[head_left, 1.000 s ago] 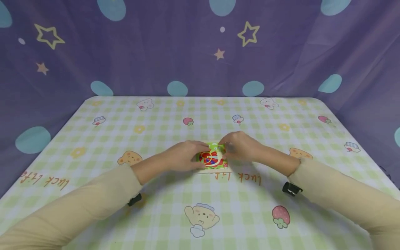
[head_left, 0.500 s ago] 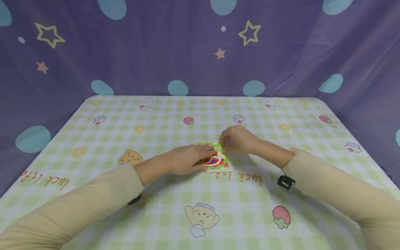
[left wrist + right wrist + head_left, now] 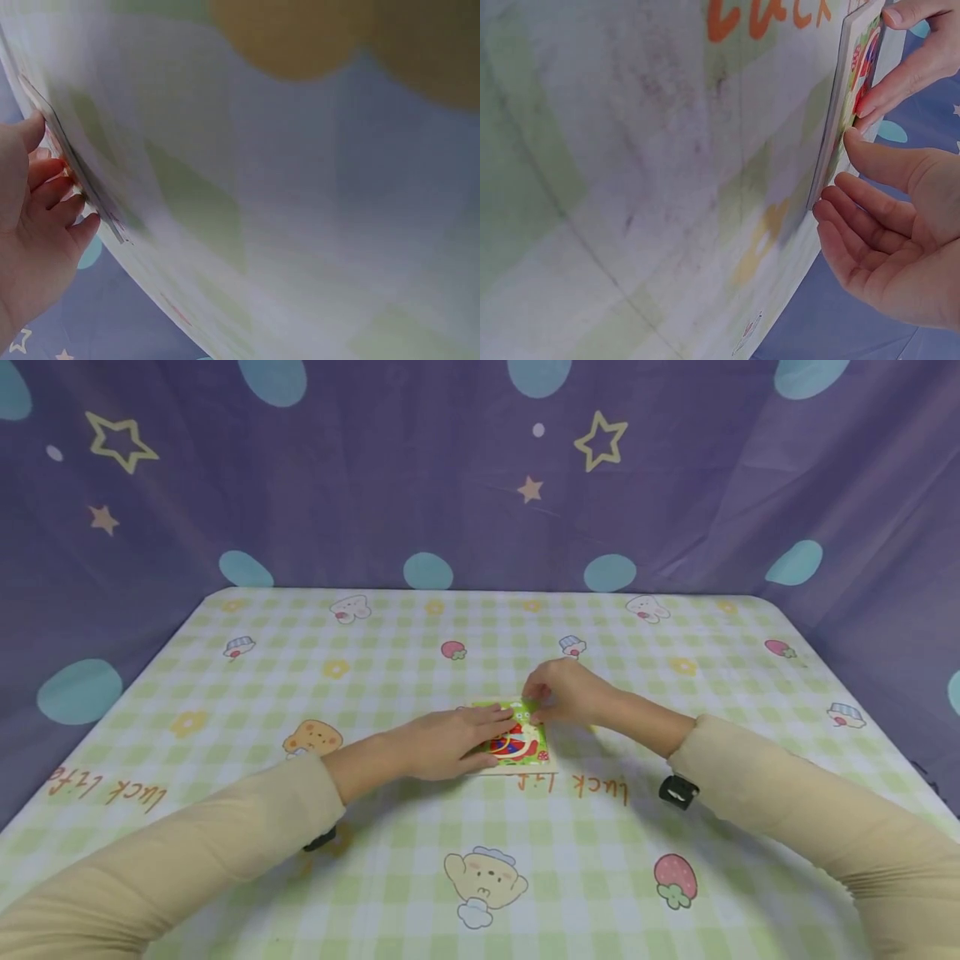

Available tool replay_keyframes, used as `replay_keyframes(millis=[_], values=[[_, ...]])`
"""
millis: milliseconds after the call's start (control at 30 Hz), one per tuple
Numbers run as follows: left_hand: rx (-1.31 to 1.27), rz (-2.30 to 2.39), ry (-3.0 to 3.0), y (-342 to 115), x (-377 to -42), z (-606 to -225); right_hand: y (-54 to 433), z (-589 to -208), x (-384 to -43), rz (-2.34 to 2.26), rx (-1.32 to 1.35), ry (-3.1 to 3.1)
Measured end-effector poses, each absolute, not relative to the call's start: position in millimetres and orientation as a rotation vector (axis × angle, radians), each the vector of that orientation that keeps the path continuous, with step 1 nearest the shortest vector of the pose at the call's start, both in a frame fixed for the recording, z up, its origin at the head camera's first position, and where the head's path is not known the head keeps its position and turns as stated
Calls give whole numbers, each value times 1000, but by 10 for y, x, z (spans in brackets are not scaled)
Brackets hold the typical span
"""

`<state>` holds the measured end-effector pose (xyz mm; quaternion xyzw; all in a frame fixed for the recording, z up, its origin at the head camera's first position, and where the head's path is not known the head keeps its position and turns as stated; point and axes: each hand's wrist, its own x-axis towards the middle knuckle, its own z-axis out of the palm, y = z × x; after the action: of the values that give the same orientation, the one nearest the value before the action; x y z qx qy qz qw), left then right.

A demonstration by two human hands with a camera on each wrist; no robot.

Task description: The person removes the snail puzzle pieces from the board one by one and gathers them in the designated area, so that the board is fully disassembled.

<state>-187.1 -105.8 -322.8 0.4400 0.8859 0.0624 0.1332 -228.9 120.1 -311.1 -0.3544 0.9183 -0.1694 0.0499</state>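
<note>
Green and red print covers the small board (image 3: 517,747), which lies on the checked tablecloth (image 3: 375,893) between the two hands, straight ahead of the person. From my end of the feed, the clearest change over the last second is in the left hand (image 3: 450,743): it has slid further over the board, so its fingers now lie long and fairly straight across the left part of the print, hiding some of the red that showed a second ago. Over the last half second it has hardly shifted.

I see the right hand (image 3: 573,693) a little further from the person than it was, with its fingertips gathered at the far right corner rather than reaching in over the print. On my right wrist view the thumb tip rests at the board's edge, apart from the other fingertips, which are bent in close to the same edge. I cannot tell whether they pinch the corner, a loose part of it, or nothing.

To me this reads as a split of roles: the left hand seems to steady the board under spread weight, while the right does the finer work at that one corner. I judge the work to be partway through, with the attention now on the corner.
</note>
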Motion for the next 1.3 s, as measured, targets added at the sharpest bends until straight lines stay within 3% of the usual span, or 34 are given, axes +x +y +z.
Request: replay_keyframes(millis=[500,1300], values=[[1255,172,2549,-1066,-1862,-3246,1172,-3111,-2278,-519,-1086,2804],[1232,155,2550,-1038,-1883,-3223,978,-2978,-2319,-383,-804,2824]])
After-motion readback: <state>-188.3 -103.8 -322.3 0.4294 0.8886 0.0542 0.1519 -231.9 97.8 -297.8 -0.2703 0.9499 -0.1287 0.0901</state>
